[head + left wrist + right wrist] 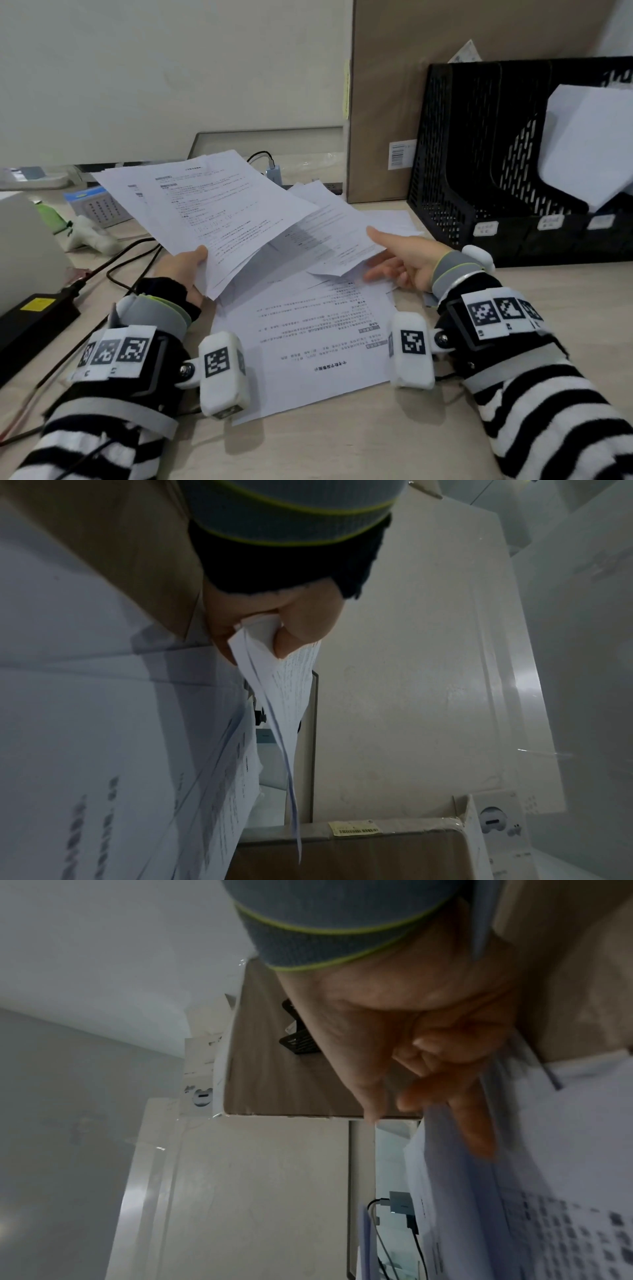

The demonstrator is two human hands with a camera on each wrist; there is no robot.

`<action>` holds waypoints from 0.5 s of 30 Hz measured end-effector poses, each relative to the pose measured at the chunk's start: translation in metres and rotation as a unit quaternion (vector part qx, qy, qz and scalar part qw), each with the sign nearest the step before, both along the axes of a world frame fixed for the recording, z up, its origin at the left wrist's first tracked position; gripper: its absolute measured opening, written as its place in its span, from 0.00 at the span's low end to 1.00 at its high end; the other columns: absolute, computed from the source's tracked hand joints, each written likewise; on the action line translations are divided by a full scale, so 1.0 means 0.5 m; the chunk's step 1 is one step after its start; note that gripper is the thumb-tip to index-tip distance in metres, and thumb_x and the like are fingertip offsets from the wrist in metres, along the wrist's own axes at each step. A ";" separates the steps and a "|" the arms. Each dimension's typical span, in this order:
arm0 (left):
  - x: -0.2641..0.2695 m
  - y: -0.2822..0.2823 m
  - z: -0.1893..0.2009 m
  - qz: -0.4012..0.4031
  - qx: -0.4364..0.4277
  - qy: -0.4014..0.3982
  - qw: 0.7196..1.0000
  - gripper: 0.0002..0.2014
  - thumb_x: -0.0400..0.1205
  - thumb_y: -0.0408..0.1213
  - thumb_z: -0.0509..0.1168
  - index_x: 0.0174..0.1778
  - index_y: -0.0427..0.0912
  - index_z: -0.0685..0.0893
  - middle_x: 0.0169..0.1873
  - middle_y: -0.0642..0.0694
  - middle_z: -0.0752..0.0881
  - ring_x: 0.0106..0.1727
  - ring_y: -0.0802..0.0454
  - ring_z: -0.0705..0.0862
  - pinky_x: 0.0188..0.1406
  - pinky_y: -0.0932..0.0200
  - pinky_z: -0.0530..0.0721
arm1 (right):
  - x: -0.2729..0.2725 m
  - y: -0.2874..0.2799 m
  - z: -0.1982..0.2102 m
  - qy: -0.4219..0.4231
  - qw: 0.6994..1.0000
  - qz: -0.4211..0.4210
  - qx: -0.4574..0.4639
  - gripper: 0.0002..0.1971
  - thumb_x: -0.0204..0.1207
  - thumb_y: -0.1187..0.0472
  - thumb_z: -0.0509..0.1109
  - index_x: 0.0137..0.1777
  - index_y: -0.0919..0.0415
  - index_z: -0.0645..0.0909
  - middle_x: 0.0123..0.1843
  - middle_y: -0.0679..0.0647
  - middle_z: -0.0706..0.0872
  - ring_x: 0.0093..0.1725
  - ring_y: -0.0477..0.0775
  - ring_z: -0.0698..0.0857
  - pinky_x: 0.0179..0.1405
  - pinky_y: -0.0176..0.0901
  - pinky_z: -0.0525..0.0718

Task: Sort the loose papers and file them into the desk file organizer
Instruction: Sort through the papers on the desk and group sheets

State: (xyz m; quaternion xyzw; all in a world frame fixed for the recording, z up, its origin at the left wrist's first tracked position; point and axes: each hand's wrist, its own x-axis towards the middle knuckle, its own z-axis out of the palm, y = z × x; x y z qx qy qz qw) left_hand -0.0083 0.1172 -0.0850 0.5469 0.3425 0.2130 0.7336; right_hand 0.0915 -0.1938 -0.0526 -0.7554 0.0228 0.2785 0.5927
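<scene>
My left hand (193, 265) grips the lower corner of a fanned stack of printed sheets (219, 209) and holds it tilted up over the desk. The left wrist view shows the thumb and fingers of that hand (274, 623) pinching the stack (291, 685). My right hand (387, 260) is spread out with the thumb out, and its fingers touch the edge of a raised loose sheet (329, 240). In the right wrist view this hand (428, 1047) is blurred. More printed sheets (308, 342) lie flat on the desk below. The black mesh file organizer (445, 154) stands at the right, with white paper (589, 147) in one right-hand slot.
A tall brown cardboard box (376, 102) stands behind the papers, left of the organizer. A black power adapter (30, 318) and its cables (120, 260) lie at the left, beside a white device (27, 246). A small USB hub (274, 171) sits behind the stack.
</scene>
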 end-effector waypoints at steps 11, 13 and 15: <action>-0.007 0.000 0.012 0.045 0.005 0.042 0.998 0.22 0.81 0.45 0.64 0.71 0.44 0.75 0.68 0.41 0.81 0.65 0.37 0.81 0.63 0.40 0.80 | 0.032 0.003 -0.028 -0.114 0.971 -0.180 0.105 0.09 0.78 0.77 0.59 0.42 0.65 0.76 0.23 0.53 0.85 0.14 0.40 0.79 0.12 0.27 0.69; -0.012 -0.007 0.020 0.084 0.040 0.064 0.994 0.23 0.83 0.41 0.60 0.75 0.39 0.72 0.74 0.37 0.74 0.72 0.36 0.76 0.67 0.40 0.77 | 0.027 0.010 -0.017 -0.172 0.957 -0.179 0.151 0.11 0.80 0.76 0.59 0.41 0.64 0.77 0.35 0.54 0.84 0.20 0.39 0.84 0.15 0.26 0.73; -0.015 -0.003 0.020 0.133 0.066 0.066 0.987 0.23 0.86 0.39 0.56 0.76 0.35 0.69 0.75 0.35 0.73 0.73 0.36 0.75 0.67 0.42 0.76 | 0.017 0.015 -0.003 -0.196 0.936 -0.188 0.225 0.12 0.81 0.76 0.58 0.40 0.64 0.75 0.38 0.54 0.81 0.24 0.41 0.87 0.18 0.26 0.77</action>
